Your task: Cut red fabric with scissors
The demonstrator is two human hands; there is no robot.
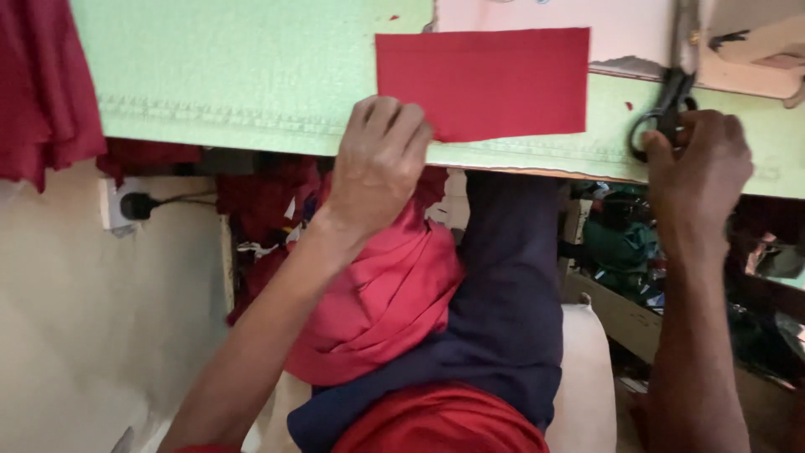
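Bunched pink-red cloth (381, 302) fills the lap below; left hand (377, 164) presses flat, fingers extended, on the red rectangular fabric piece (490, 80) on the pale green tabletop (235, 75), while right hand (700, 168) fingers grip black-handled metal scissors (671, 105).

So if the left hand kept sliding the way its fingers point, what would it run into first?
The left hand points up and a bit right across the green table; it would likely ride further over the red cloth piece it already touches.

Pale green table (235, 75), with a red fabric rectangle (486, 80) and black-handled scissors (671, 105) flat on it.
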